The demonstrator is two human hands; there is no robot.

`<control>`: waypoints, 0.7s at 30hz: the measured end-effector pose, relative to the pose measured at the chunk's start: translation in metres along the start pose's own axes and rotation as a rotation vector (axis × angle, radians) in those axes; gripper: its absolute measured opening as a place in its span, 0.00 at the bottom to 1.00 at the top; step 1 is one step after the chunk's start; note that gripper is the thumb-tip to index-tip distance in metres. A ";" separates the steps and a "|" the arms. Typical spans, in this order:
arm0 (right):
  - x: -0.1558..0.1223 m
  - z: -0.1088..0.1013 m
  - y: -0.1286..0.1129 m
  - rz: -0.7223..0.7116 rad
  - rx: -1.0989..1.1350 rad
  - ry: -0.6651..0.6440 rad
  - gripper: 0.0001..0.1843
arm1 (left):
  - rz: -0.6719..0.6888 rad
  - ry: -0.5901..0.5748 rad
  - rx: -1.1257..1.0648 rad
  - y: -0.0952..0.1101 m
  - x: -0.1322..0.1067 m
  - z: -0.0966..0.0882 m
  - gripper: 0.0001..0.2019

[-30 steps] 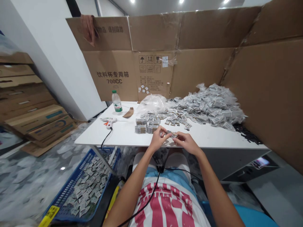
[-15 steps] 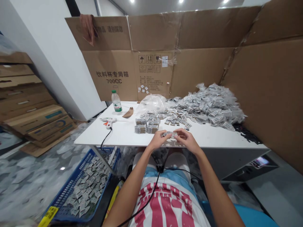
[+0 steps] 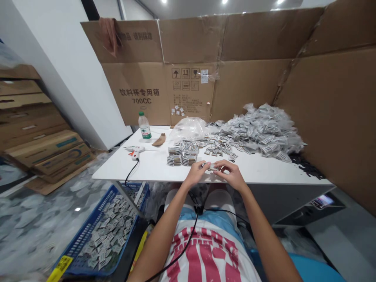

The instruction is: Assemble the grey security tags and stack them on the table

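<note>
Left hand (image 3: pixel 196 175) and right hand (image 3: pixel 233 175) meet over the near edge of the table (image 3: pixel 152 166). Both pinch one small striped tag (image 3: pixel 212 166) between thumb and fingertips, just above the white top. Tag stacks (image 3: pixel 182 155) stand just beyond the left hand. Bagged heap (image 3: pixel 258 131) lies against the cardboard wall (image 3: pixel 331 117). Bare tabletop runs left to the glue gun (image 3: pixel 134 150). Blue basket (image 3: pixel 88 235) sits on the floor below the left edge.

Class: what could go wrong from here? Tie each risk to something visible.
The tag pinched between left hand and right hand sits at the table edge; a slip might drop it.
The glue gun has its cord hanging over the edge; a snag could pull it down.
The stacks beside the hands could topple.
</note>
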State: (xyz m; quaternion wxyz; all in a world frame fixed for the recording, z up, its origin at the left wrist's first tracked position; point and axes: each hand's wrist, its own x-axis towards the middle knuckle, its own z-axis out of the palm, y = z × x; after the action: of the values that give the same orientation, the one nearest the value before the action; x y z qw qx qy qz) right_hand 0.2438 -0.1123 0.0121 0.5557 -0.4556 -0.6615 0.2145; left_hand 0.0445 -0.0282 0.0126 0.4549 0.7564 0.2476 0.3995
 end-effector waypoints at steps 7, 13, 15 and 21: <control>0.003 0.002 0.029 0.188 0.146 0.190 0.22 | 0.027 0.113 0.069 0.007 -0.006 0.002 0.29; 0.012 -0.002 0.033 0.203 0.040 0.116 0.24 | 0.040 0.155 0.045 0.010 -0.009 -0.001 0.31; 0.013 -0.003 0.033 0.182 0.007 0.076 0.23 | 0.039 0.150 0.037 0.010 -0.009 -0.001 0.31; 0.013 -0.008 0.038 0.222 -0.016 0.014 0.21 | 0.042 0.142 0.022 0.009 -0.009 -0.001 0.31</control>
State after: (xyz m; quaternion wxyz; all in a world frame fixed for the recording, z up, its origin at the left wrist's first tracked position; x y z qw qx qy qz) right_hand 0.2659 -0.0842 -0.0087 0.5296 -0.5319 -0.6048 0.2662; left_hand 0.0390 -0.0385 0.0179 0.4195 0.7363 0.2677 0.4586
